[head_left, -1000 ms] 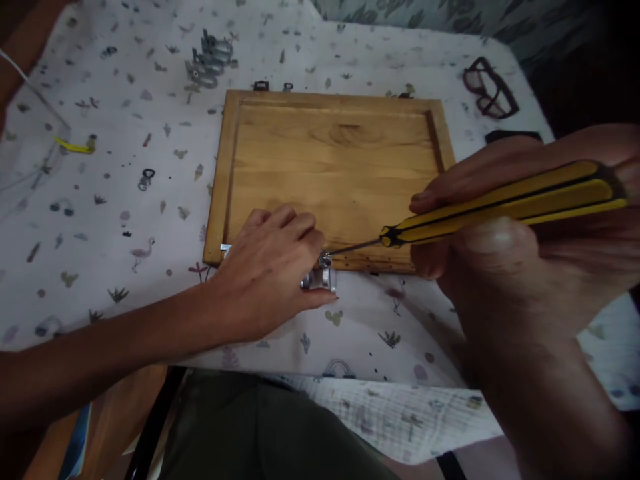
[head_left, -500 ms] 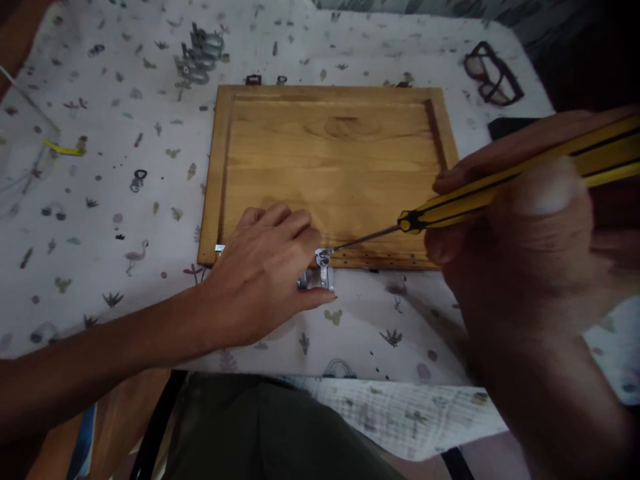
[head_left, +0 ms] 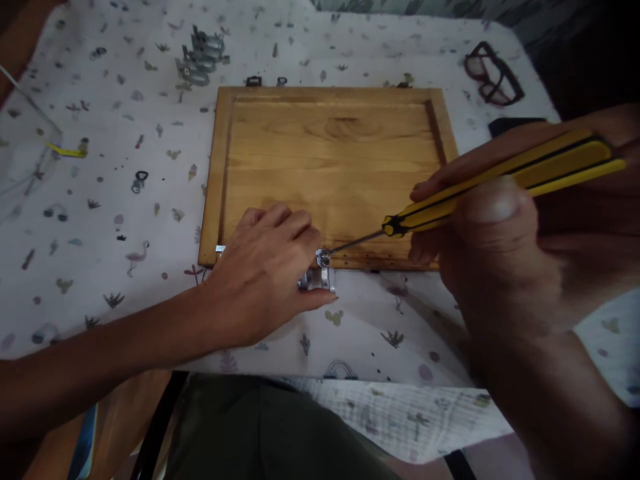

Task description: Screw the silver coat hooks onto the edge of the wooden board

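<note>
A wooden panel [head_left: 330,160] with a raised frame lies flat on the patterned tablecloth. My left hand [head_left: 265,273] rests over its near edge, fingers curled and thumb pressed against a shiny metal bracket [head_left: 325,270]. Part of the bracket is hidden under the hand, and a bit of metal [head_left: 220,249] shows at the hand's left side. My right hand [head_left: 515,253] grips a yellow and black screwdriver [head_left: 450,193]. The screwdriver slants down to the left, its tip at the bracket's upper end, where a screw appears to sit.
Several grey metal hook-like pieces [head_left: 200,57] lie at the back left of the tablecloth [head_left: 165,267]. Eyeglasses [head_left: 493,75] sit at the back right, near a dark object [head_left: 515,125]. A yellow tag [head_left: 67,151] on a pale cord lies at the left. Another person's arm [head_left: 23,40] shows top left.
My right hand and the screwdriver have shifted left, bringing the tip onto the bracket's upper end. The screwdriver's handle end now shows. My left hand has stayed in place.
</note>
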Available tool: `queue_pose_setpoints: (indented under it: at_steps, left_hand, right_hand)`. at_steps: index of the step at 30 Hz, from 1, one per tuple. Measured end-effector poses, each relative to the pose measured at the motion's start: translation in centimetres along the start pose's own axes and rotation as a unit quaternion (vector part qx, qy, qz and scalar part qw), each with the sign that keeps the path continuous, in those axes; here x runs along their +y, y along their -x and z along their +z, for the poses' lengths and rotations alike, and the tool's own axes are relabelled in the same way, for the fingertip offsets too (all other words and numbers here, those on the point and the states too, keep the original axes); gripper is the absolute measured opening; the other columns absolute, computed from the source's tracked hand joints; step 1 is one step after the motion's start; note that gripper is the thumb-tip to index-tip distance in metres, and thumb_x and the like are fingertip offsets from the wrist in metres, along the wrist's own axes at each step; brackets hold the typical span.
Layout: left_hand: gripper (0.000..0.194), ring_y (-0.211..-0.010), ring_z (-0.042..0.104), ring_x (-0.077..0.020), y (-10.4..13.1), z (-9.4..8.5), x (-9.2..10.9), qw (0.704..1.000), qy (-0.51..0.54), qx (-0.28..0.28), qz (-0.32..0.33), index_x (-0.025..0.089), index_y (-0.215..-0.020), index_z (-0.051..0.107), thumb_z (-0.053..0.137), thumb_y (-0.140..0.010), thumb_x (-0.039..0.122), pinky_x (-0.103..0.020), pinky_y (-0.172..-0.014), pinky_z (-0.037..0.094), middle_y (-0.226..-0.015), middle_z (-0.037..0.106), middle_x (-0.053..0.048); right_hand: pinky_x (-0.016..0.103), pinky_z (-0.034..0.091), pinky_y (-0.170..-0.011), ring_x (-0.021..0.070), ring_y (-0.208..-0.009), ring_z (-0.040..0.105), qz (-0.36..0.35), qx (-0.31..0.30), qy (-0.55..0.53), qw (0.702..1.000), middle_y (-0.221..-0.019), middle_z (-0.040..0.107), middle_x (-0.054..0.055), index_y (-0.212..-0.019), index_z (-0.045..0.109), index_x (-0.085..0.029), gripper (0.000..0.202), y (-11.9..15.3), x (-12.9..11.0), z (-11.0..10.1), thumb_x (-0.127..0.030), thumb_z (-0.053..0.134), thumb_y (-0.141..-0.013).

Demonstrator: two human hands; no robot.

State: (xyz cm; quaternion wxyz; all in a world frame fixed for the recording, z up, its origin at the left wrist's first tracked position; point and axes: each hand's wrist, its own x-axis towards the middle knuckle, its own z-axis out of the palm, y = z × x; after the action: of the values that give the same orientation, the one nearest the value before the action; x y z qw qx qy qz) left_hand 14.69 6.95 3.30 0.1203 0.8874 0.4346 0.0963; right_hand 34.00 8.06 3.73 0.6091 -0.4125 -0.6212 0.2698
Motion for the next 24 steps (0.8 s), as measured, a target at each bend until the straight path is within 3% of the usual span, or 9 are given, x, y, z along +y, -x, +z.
queue_pose_setpoints:
  at_steps: [2,4,7,12,17,24]
  left_hand:
    - [0.039,-0.100,0.057,-0.0294,0.0,0.0,0.0,1.000,-0.003,0.002,0.001,0.015,-0.092,0.065,0.077,-0.082,0.051,-0.042,-0.084,0.041,-0.097,0.065,-0.008]
    - [0.040,-0.100,0.057,-0.0299,0.0,0.1,0.1,1.000,-0.008,0.001,0.000,0.015,-0.092,0.066,0.077,-0.081,0.051,-0.042,-0.085,0.041,-0.096,0.065,-0.008]
    - [0.042,-0.101,0.057,-0.0303,0.0,0.1,0.2,1.000,-0.012,-0.004,-0.003,0.015,-0.093,0.065,0.076,-0.081,0.053,-0.042,-0.085,0.041,-0.096,0.064,-0.008]
    - [0.049,-0.097,0.056,-0.0269,0.3,-1.2,-0.1,1.000,0.011,-0.020,0.002,0.015,-0.099,0.063,0.075,-0.080,0.058,-0.038,-0.082,0.041,-0.095,0.064,-0.007]
    - [0.053,-0.099,0.055,-0.0289,0.8,-2.7,-0.4,1.000,0.004,-0.018,0.013,0.015,-0.097,0.063,0.080,-0.074,0.059,-0.041,-0.081,0.041,-0.097,0.063,-0.006]
    - [0.057,-0.104,0.052,-0.0298,0.9,-1.7,-0.4,0.999,0.006,-0.013,0.029,0.012,-0.102,0.064,0.082,-0.073,0.058,-0.045,-0.089,0.043,-0.105,0.061,-0.008]
  right_hand:
    - [0.031,0.036,-0.044,0.0116,-0.054,0.056,-0.034,-0.026,0.072,0.996,-0.068,0.062,0.000,-0.089,0.072,-0.026,0.021,-0.1,0.0,-0.3,-0.046,0.070,-0.088]
    - [0.030,0.038,-0.044,0.0113,-0.053,0.056,-0.029,-0.046,0.074,0.996,-0.068,0.062,-0.001,-0.093,0.071,-0.025,0.022,-0.3,-0.1,-0.6,-0.046,0.068,-0.089]
    - [0.030,0.039,-0.045,0.0102,-0.054,0.055,-0.026,-0.051,0.075,0.996,-0.071,0.063,0.000,-0.092,0.068,-0.022,0.023,-0.4,-0.1,-0.9,-0.045,0.067,-0.090]
    - [0.030,0.045,-0.045,0.0118,-0.055,0.056,-0.059,-0.044,0.166,0.983,-0.071,0.064,-0.001,-0.089,0.069,-0.024,0.026,-0.4,0.2,-1.3,-0.050,0.066,-0.090]
    - [0.029,0.044,-0.041,0.0094,-0.044,0.052,-0.054,-0.049,0.146,0.987,-0.065,0.061,-0.002,-0.087,0.069,-0.023,0.027,-0.6,0.1,-1.1,-0.049,0.067,-0.089]
    - [0.028,0.044,-0.044,0.0092,-0.045,0.053,-0.058,-0.061,0.132,0.988,-0.064,0.061,-0.002,-0.091,0.066,-0.021,0.022,-0.6,0.1,-1.1,-0.044,0.066,-0.091]
